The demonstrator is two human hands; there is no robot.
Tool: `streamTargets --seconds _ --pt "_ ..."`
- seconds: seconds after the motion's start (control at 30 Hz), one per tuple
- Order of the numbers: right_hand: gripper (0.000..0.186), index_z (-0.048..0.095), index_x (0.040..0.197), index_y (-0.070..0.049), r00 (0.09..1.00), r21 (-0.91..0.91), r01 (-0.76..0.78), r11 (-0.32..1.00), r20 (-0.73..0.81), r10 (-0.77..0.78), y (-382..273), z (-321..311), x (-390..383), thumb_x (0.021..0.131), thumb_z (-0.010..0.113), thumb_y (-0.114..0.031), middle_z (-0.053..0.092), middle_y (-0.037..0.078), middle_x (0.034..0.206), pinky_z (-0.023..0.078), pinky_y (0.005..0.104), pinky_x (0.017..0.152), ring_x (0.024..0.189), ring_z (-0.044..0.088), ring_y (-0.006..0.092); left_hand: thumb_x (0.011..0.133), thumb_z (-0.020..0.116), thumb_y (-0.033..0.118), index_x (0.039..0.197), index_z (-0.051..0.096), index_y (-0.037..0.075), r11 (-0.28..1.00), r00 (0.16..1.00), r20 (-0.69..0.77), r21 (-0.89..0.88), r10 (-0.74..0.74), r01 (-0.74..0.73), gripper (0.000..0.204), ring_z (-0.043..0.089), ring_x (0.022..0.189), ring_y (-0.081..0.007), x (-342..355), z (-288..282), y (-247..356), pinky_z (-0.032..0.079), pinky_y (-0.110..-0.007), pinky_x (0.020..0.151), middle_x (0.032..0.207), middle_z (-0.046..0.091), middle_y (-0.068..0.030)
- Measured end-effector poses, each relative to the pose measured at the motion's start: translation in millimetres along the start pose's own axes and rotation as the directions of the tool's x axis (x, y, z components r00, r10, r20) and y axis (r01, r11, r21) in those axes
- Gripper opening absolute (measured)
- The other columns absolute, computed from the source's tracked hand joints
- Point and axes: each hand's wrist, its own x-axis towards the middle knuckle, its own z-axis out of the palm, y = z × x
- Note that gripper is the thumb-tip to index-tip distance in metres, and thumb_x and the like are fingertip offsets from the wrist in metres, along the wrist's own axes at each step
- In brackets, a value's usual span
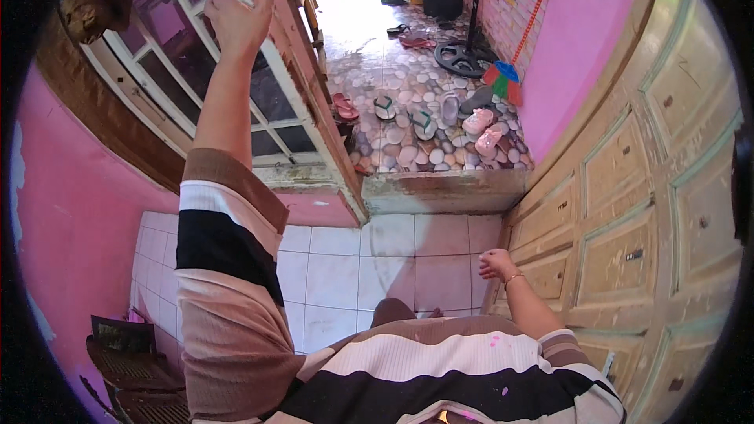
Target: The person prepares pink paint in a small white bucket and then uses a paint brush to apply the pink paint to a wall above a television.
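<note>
Fingers (488,257) of the right hand (496,264) curl loosely, empty, beside the pale green wooden panelled door (628,212) at 3 o'clock. Left hand (238,20) fingers press flat on the white-framed glass window (196,71) at 11 o'clock; best push slow and steady.

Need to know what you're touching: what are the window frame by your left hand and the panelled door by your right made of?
The pale painted window frame under the left hand looks like wood: paint worn off its pinkish-brown edge. The cream panelled door beside the right hand also seems wooden, with a matte, scuffed, flaking finish.
</note>
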Motion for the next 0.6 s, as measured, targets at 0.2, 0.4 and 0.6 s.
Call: streamTargets --seconds 0.2,0.4,0.6 --pt "0.023 0.055 0.098 0.001 0.993 0.144 -0.015 0.99 0.121 -0.003 -54.5 -11.5 5.1 0.083 0.064 -0.015 0.059 0.013 0.081 0.055 0.0379 0.054 0.064 0.063 0.0259 0.071 0.068 0.056 0.119 0.034 -0.017 0.984 0.983 0.049 0.03 -0.175 0.174 0.094 0.042 0.113 -0.047 18.4 76.3 -41.2 0.035 -0.047 0.097 0.119 0.04 -0.0366" --pt "0.024 0.055 0.096 -0.001 0.997 0.105 -0.079 0.991 0.029 0.077 -66.0 -64.9 40.4 0.086 0.06 -0.022 0.062 0.017 0.081 0.056 0.0394 0.059 0.071 0.065 0.0294 0.072 0.07 0.047 0.112 0.043 -0.014 0.975 0.892 -0.401 -0.015 -0.209 0.222 0.077 0.056 0.101 -0.0407 16.3 85.5 -20.4 0.045 -0.042 0.085 0.111 0.053 -0.0294" --pt "0.025 0.055 0.096 0.001 0.987 0.147 -0.117 0.982 -0.089 0.131 -126.0 -53.3 104.6 0.086 0.06 -0.021 0.062 0.017 0.084 0.056 0.0403 0.06 0.07 0.064 0.0305 0.066 0.075 0.052 0.108 0.052 -0.009 0.916 0.885 -0.245 -0.034 -0.395 0.399 0.077 0.059 0.099 -0.0334 17.3 71.0 -15.2 0.045 -0.039 0.086 0.105 0.06 -0.0212"
